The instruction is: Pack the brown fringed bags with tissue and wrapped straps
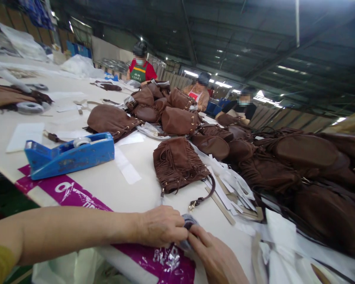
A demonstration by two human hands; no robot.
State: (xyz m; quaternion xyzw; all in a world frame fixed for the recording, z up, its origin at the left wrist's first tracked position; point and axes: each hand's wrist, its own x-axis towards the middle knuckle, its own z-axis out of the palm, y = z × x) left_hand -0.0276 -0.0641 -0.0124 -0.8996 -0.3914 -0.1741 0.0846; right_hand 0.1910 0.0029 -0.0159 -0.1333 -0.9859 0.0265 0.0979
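Both my hands meet at the near table edge on a small rolled bundle (189, 221) that looks like something dark in clear plastic; what is inside I cannot make out. My left hand (164, 225) is closed, fingers curled against the bundle's left side. From the right, my right hand (214, 252) pinches it with thumb and fingers, which cover part of it. Just beyond lies a brown fringed drawstring bag (180, 163), its strap (210, 189) with a gold clasp curving toward me.
A blue tape dispenser (71, 156) stands left on the white table (142, 201), by purple printed plastic (77, 197). Brown bags (304, 150) heap along the right and middle. Paper and card strips (233, 193) lie near my right. Several co-workers (142, 71) stand across the table.
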